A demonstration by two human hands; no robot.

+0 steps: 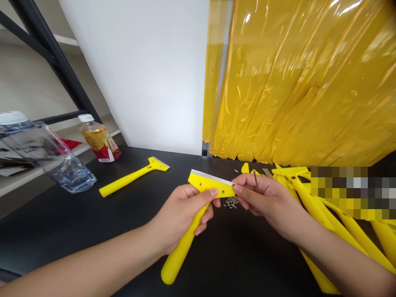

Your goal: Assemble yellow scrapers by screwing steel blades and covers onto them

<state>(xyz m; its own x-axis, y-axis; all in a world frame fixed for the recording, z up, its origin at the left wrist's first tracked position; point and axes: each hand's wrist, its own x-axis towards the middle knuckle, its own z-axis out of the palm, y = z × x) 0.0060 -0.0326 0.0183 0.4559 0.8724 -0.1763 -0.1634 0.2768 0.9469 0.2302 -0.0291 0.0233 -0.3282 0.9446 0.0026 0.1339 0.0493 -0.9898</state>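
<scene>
Yellow scraper (182, 251) held above the counter (244, 260)

Left hand (181, 214) has its fingers clenched around the scraper's neck, blade up; right hand (267, 202) has its fingers pinching a small hex key (255, 178), just beside the scraper's head, over a pile of screws (230, 202). A firm grip would steady the head's holes.

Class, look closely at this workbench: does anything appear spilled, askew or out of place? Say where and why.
The clear plastic bottle at the left leans tilted rather than upright. Tiny metal fasteners lie loose in a small heap on the black table, between the left hand and right hand.
</scene>
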